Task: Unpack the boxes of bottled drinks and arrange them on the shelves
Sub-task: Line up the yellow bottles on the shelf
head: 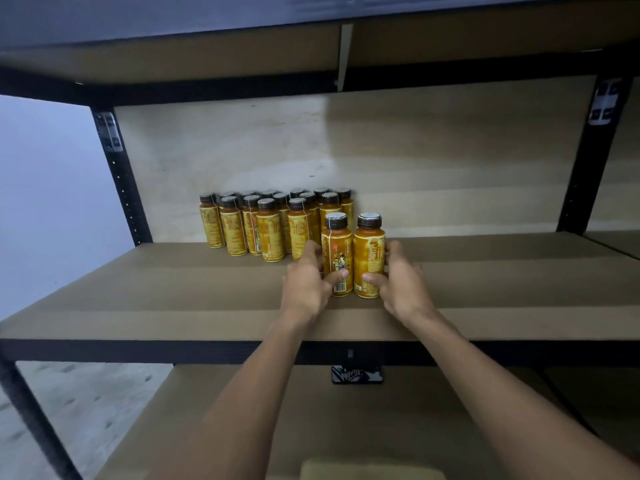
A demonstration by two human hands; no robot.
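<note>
- Two bottles stand upright and just beside each other on the middle shelf point(138, 296), a little right of the frame's centre. Both have yellow-orange labels and dark caps with pale tops.
- The left hand point(304, 285) grips the left-hand bottle point(336, 251). Its thumb point(338, 274) is pressed across the lower front of the label, and the other fingers curl round the far left side, partly hidden.
- The right hand point(401, 285) holds the right-hand bottle point(369, 254) the same way, with the thumb point(372, 279) low on the front and the fingers wrapped round the right side, slightly spread.
- Both forearms reach up from the bottom of the frame and cross the shelf's dark front edge.
- Behind the pair and to the left, a cluster of bottles point(270, 223) of the same kind stands in close rows against the pale back panel point(415, 150). The left-hand bottle is near its closest members; whether they touch cannot be told.
- An upper shelf point(173, 60) spans the top of the frame, carried by black metal posts point(121, 181) at left and right.
- Below, a lower shelf point(415, 410) holds a small black object point(356, 374) with white markings — too blurred to read.
- A speckled grey floor point(69, 410) shows at lower left.
</note>
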